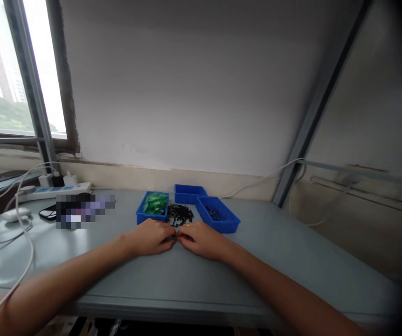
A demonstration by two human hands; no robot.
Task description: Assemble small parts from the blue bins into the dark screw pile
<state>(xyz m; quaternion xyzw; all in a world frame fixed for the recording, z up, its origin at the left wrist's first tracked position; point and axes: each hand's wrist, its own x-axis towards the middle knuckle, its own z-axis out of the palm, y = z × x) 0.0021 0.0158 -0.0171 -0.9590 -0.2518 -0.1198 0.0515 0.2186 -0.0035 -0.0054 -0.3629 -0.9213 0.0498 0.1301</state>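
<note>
The left grip and the right grip met tip to tip, pinched around a tiny dark bit, too small to make out. A white cord ran over the left arm. Just past both grips lay a pile of little black bits. Behind the left grip sat a blue box of shiny green packets. Behind the right grip, a slanted blue tray held a few dark bits. The pile stood between the grips and a back blue bin. Far left were a white case, a phone, a blurred-out patch and a power strip. The gray desk was shiny. Beyond it rose a pale wall, metal posts and a bright window.
</note>
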